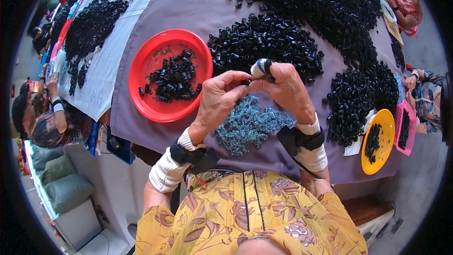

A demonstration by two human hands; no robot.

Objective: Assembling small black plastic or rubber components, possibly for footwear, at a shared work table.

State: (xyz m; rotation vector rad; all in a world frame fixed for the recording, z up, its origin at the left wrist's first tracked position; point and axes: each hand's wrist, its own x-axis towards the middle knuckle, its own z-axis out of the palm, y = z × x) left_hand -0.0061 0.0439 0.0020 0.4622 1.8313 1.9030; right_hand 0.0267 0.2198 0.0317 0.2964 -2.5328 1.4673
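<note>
My left hand [219, 101] and my right hand [285, 85] meet in front of me, fingers pinched together. Between the fingertips shows a small black plastic piece [246, 82], mostly covered by the fingers. A striped wrap [260, 68] covers one finger of my right hand. Just below the hands lies a loose pile of small bluish metal springs [250, 125]. To the left, a round red plate [139, 101] holds a heap of black plastic pieces [175, 78]. Beyond my hands spreads a large heap of similar black pieces [264, 42].
More black pieces [351, 97] lie at the right, next to a yellow plate [384, 134] and a pink basket [398, 147]. A grey-purple cloth [181, 4] covers the table. Co-workers sit at the left [52, 118] and right [424, 97]. Grey-green sacks [68, 191] stand at the lower left.
</note>
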